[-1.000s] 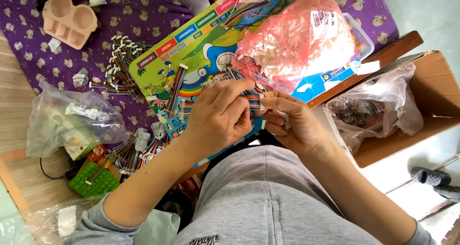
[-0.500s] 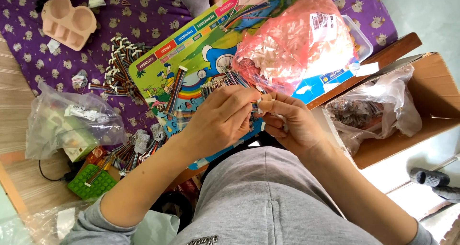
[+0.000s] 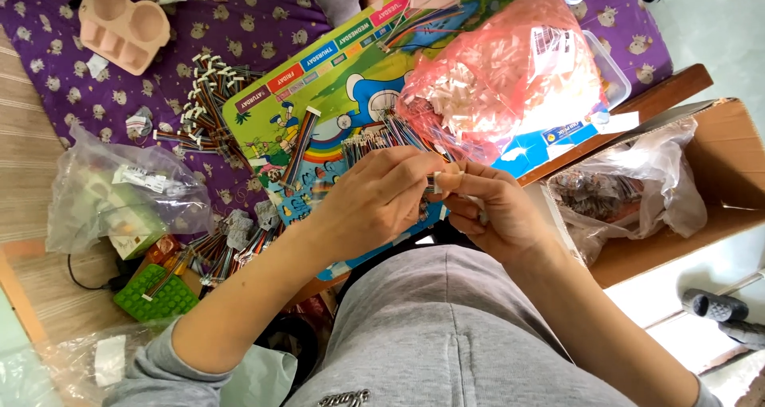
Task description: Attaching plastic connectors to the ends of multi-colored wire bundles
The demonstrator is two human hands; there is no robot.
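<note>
My left hand and my right hand meet above my lap, fingertips pinched together on a small white connector at the end of a multicoloured ribbon wire. A fan of more such wires lies just beyond my left hand on a colourful illustrated board. A pink plastic bag full of small white connectors sits on the board, right behind my hands. One finished wire lies on the board to the left.
A pile of wires with white ends lies on the purple patterned cloth. A beige moulded tray is far left. Clear bags and a green block sit at left. A cardboard box holds another bag.
Both hands have shifted slightly while still working the same wire end between the fingertips. Nothing else has moved.
</note>
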